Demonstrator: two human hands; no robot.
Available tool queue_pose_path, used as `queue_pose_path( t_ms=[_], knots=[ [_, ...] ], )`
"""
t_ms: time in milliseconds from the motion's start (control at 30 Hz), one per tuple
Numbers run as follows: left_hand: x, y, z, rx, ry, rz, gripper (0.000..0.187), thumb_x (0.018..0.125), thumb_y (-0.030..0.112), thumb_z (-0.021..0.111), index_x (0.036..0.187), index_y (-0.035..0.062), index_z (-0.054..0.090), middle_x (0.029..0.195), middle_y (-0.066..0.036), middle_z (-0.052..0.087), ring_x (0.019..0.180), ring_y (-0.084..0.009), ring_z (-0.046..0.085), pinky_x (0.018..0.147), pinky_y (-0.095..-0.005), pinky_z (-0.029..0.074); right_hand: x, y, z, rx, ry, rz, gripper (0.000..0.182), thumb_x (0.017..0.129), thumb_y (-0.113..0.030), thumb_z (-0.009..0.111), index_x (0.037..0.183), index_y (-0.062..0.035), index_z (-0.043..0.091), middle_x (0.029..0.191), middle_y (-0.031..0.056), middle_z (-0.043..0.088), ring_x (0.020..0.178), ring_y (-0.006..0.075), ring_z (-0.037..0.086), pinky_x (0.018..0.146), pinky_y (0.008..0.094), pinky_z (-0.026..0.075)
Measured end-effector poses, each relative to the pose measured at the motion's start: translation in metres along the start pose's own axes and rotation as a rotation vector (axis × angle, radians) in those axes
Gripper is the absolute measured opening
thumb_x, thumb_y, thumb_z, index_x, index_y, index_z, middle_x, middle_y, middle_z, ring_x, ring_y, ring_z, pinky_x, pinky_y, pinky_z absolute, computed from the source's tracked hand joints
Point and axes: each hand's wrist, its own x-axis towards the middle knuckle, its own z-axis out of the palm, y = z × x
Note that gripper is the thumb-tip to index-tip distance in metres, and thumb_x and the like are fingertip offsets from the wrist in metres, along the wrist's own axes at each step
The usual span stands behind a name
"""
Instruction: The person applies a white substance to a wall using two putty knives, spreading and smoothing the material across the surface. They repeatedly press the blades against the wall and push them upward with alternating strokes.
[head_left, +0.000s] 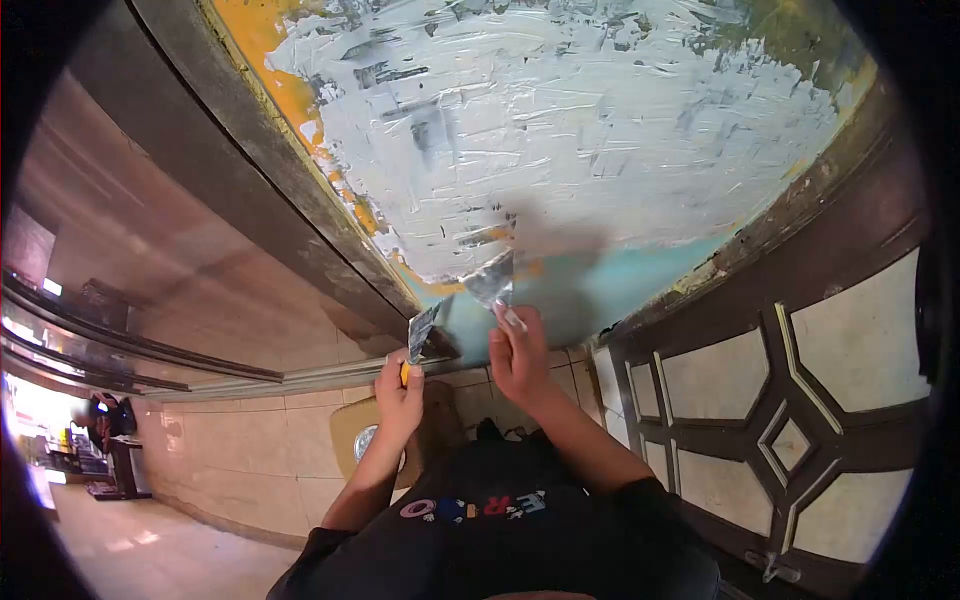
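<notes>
My right hand is closed round the handle of a putty knife. Its broad metal blade lies against or very close to the wall, at the lower edge of the white filler. In my left hand is a second putty knife with a yellow handle, its blade pointing up and smeared with grey-white material. This one is held a little lower and to the left, apart from the wall as far as I can tell. Below the filler runs a strip of light blue wall.
Brown wooden trim borders the wall on the left. A dark panelled door stands at the right. Beside my left forearm, a brown cardboard box bears a round silvery thing. Tiled floor extends to the left.
</notes>
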Motion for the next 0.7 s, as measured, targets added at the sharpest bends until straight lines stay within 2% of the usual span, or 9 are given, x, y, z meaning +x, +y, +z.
queue_pose_path(
  t_ms=[33,267,333,367,433,533,700],
  knots=[
    [0.001,0.002,-0.001,0.054,0.005,0.051,0.028,0.093,0.024,0.052,0.108,0.0004,0.055,0.083,-0.011,0.059,0.076,-0.0205,0.056,0.071,-0.0341,0.045,0.002,-0.001,0.002,-0.072,-0.056,-0.011,0.042,0.089,-0.002,0.052,0.13,-0.0035,0.044,0.096,0.0157,0.049,0.077,0.0262,0.05,0.068,0.0357,0.044],
    [-0.009,-0.016,-0.009,0.058,0.01,0.0,0.028,0.092,0.022,0.053,0.108,0.0005,0.056,0.083,-0.012,0.059,0.076,-0.0245,0.057,0.071,-0.0361,0.045,0.009,0.024,0.02,-0.111,0.016,0.002,0.045,0.084,0.001,0.056,0.129,-0.0046,0.051,0.093,0.0146,0.05,0.076,0.0273,0.051,0.063,0.0354,0.044],
    [-0.013,-0.026,-0.013,0.063,0.021,-0.016,0.028,0.093,0.024,0.052,0.109,0.0008,0.055,0.082,-0.01,0.058,0.074,-0.0208,0.055,0.069,-0.0335,0.044,0.0,0.017,0.012,-0.103,-0.018,0.051,0.05,0.085,-0.001,0.057,0.133,-0.015,0.05,0.094,0.0134,0.049,0.073,0.0289,0.052,0.06,0.037,0.046],
    [-0.015,-0.03,-0.015,0.063,0.02,-0.015,0.028,0.093,0.024,0.052,0.109,0.0008,0.055,0.082,-0.01,0.058,0.074,-0.0208,0.055,0.069,-0.0335,0.044,-0.002,0.013,0.007,-0.104,-0.017,0.051,0.05,0.085,-0.001,0.057,0.133,-0.015,0.05,0.094,0.0134,0.049,0.073,0.0289,0.052,0.06,0.037,0.046],
    [-0.016,-0.023,-0.018,0.031,0.017,-0.051,0.03,0.093,0.026,0.052,0.109,0.0009,0.055,0.08,-0.007,0.056,0.073,-0.0165,0.052,0.068,-0.0306,0.043,-0.004,0.004,-0.002,-0.184,-0.049,0.054,0.046,0.084,0.0,0.056,0.13,-0.0068,0.052,0.091,0.0154,0.05,0.073,0.0286,0.051,0.063,0.0355,0.045],
    [-0.015,-0.031,-0.011,-0.098,0.029,-0.075,0.03,0.093,0.027,0.053,0.108,0.0009,0.055,0.079,-0.006,0.055,0.073,-0.0138,0.049,0.068,-0.0292,0.043,0.013,0.0,-0.001,-0.232,-0.029,-0.005,0.044,0.084,-0.001,0.056,0.128,-0.007,0.053,0.09,0.0148,0.051,0.071,0.0285,0.052,0.062,0.0362,0.045],
    [-0.006,-0.01,-0.007,-0.025,0.002,-0.013,0.029,0.093,0.026,0.054,0.107,0.0009,0.056,0.081,-0.005,0.054,0.076,-0.0137,0.05,0.071,-0.0291,0.043,0.003,0.018,0.001,-0.347,-0.078,0.013,0.045,0.083,-0.003,0.057,0.128,-0.0079,0.053,0.088,0.0143,0.052,0.07,0.0303,0.053,0.059,0.0381,0.045]
  ],
)
